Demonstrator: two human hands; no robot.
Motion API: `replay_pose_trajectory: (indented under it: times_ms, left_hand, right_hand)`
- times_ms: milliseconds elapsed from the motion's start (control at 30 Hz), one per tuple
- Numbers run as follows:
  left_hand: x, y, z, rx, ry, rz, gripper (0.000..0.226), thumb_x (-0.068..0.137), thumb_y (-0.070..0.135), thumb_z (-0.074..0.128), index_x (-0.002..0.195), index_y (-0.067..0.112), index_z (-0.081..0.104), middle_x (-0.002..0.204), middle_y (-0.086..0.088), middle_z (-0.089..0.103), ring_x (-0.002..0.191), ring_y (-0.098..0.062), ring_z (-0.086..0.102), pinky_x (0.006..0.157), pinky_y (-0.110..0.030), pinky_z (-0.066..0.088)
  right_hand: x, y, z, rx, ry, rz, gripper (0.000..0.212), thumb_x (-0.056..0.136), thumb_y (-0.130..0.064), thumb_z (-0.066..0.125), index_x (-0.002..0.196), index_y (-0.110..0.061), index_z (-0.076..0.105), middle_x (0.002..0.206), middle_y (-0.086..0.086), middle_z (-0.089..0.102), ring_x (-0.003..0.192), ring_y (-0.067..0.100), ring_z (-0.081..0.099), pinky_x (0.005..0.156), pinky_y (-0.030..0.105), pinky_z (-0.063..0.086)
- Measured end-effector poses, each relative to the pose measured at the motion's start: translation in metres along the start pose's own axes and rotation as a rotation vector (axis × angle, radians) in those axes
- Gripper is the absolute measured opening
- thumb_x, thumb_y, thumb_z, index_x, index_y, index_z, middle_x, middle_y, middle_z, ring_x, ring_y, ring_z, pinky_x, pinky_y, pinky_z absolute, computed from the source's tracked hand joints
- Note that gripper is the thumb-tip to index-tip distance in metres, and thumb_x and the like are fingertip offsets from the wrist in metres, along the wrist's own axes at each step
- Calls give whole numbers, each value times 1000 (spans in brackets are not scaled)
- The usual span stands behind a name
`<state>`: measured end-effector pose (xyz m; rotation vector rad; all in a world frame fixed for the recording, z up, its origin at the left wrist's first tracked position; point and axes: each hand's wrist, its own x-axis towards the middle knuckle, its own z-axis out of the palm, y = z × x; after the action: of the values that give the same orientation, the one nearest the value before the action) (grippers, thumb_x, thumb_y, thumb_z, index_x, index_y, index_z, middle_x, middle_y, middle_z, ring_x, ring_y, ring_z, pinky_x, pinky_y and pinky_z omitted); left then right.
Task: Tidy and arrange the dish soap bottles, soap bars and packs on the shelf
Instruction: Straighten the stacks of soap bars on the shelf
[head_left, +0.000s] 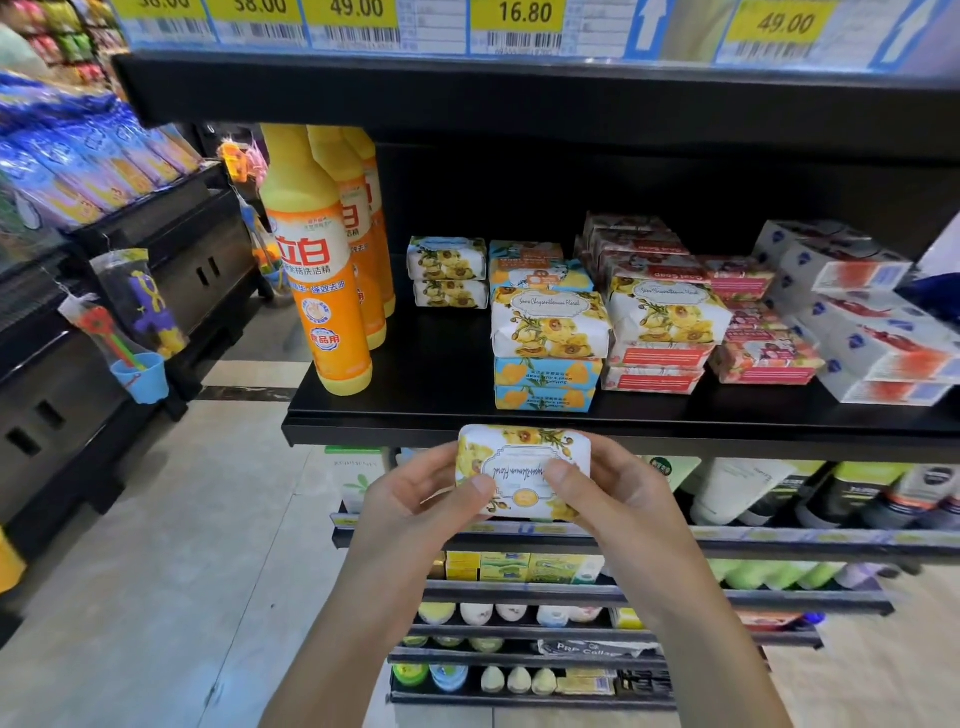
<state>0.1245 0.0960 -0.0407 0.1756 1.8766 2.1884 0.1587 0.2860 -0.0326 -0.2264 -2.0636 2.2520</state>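
Fingers (480, 486) of both hands grip one yellow-flowered soap bar (522, 470), held just below the front lip of the shelf (441, 395).
Left hand (415, 493) and right hand (613, 499) each curl round an end of the bar, thumbs on its face. It is not yet shelved. The dish soap bottles (317, 270) stand upright in a row at the left end and look settled. The bars look unsorted: two matching ones sit stacked at the back (448, 270), others top the blue-and-orange packs (545, 384) and red packs (654, 358), and the white boxes (872, 338) lie askew. Most of the sorting seems left to do.
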Motion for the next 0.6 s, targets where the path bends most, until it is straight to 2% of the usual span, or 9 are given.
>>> replay_pose_trajectory:
  times_ms: [200, 400, 500, 600]
  left_hand:
    - [0, -2, 2, 14, -23, 1, 48, 80, 25, 73, 128, 22, 67, 117, -1, 76, 113, -20, 71, 98, -39, 52]
    - [1, 0, 4, 25, -37, -10, 48, 84, 24, 70, 131, 20, 65, 122, -1, 75, 117, -19, 69, 104, -41, 49]
    - [1, 3, 5, 28, -18, -20, 46, 84, 33, 70, 129, 22, 67, 121, 2, 75, 116, -16, 69, 107, -41, 48]
    - [3, 6, 4, 19, 9, -36, 56, 81, 49, 73, 129, 21, 67, 119, 2, 76, 111, -14, 72, 108, -44, 48]
  right_hand:
    - [-1, 2, -3, 22, 7, -19, 45, 82, -30, 76, 124, -15, 68, 116, 3, 76, 111, 21, 71, 97, 35, 55]
    - [-1, 3, -7, 38, 6, -89, 46, 78, -20, 78, 123, -18, 67, 115, 2, 76, 107, 16, 71, 86, 25, 57]
    - [0, 2, -7, 23, -2, -145, 44, 81, -15, 77, 123, -17, 66, 117, 2, 75, 110, 16, 70, 87, 25, 56]
    - [2, 0, -8, 17, -13, -201, 45, 83, -8, 75, 126, -11, 64, 120, 4, 74, 114, 19, 69, 88, 26, 56]
